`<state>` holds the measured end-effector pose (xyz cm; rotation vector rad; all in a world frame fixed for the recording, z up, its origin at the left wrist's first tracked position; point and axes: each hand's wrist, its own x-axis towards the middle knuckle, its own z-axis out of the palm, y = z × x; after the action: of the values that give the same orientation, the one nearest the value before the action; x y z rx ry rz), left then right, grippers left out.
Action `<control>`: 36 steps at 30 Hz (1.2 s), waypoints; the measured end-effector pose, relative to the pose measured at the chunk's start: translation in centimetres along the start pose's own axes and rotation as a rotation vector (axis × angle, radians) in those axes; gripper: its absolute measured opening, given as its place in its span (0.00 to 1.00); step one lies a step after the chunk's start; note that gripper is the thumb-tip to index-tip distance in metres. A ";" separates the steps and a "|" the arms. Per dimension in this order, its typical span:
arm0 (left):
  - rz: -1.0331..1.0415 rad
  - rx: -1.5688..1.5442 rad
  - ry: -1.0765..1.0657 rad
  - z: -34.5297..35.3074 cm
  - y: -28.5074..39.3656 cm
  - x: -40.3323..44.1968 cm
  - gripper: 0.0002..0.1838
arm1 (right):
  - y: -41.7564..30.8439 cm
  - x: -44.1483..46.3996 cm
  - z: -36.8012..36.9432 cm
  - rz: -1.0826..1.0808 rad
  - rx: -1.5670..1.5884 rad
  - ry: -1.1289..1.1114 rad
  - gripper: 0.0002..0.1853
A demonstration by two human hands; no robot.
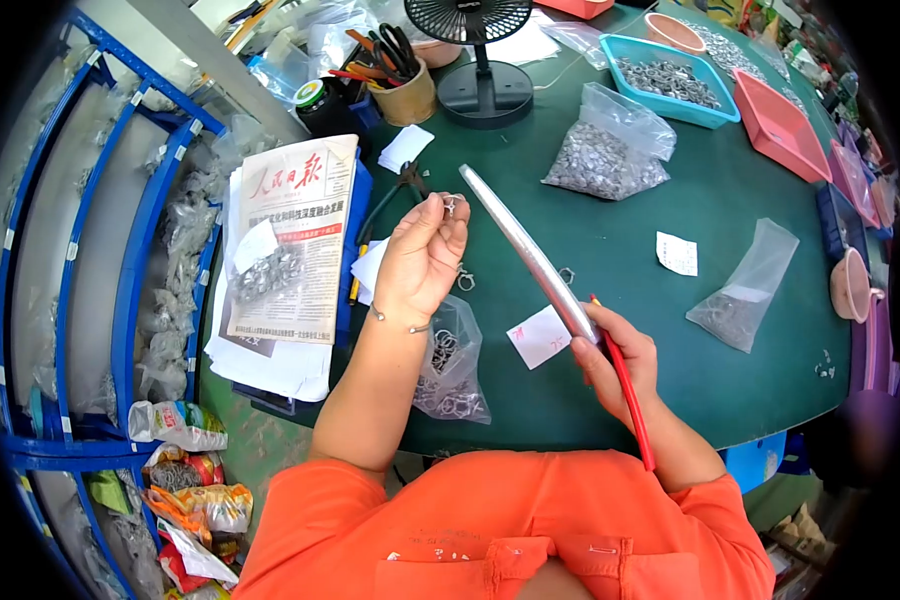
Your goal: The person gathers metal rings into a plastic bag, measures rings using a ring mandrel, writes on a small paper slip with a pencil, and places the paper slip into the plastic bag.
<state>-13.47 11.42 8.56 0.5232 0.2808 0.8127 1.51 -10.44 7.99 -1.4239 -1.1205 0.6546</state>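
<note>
My left hand (425, 252) is raised over the green table, its fingers pinched on a small metal ring (450, 205). My right hand (618, 362) grips a long tapered metal rod (520, 240), which points up and left toward my left hand. A red pen (625, 400) also lies in my right hand, slanting down toward my body. The rod's tip is close to the ring but apart from it. Loose rings (465, 278) rest on the table between my hands. A clear bag of rings (452, 370) lies beside my left forearm, and a white paper slip (540, 337) lies under the rod.
Newspapers (295, 240) and pliers (407, 182) are at the left. A black fan (485, 92) and a tool cup (407, 93) stand at the back. Bags of small parts (610, 155), a blue tray (670, 80) and a pink tray (780, 125) are on the right.
</note>
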 end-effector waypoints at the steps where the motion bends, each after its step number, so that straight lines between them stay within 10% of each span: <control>1: 0.009 -0.020 -0.015 0.0 0.0 -0.1 0.08 | 0.0 0.0 0.2 -0.001 0.006 -0.007 0.17; 13: 0.082 -0.022 -0.118 -0.1 -0.1 -0.7 0.11 | 0.2 0.3 0.3 -0.266 -0.189 0.082 0.18; 15: 0.071 -0.009 -0.139 0.0 -0.2 -0.8 0.12 | -0.3 0.2 -0.3 0.376 0.354 -0.088 0.17; 18: 0.090 0.023 -0.130 0.1 -0.2 -1.0 0.12 | -0.6 0.7 -0.6 0.410 0.413 -0.092 0.17; 36: -0.001 0.345 -0.194 0.2 -0.7 -2.8 0.22 | -0.1 0.2 -0.6 0.153 0.374 -0.022 0.09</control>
<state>-14.77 8.83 8.45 0.9196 0.2423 0.7096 2.09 -10.51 8.28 -1.1870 -0.8560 0.9374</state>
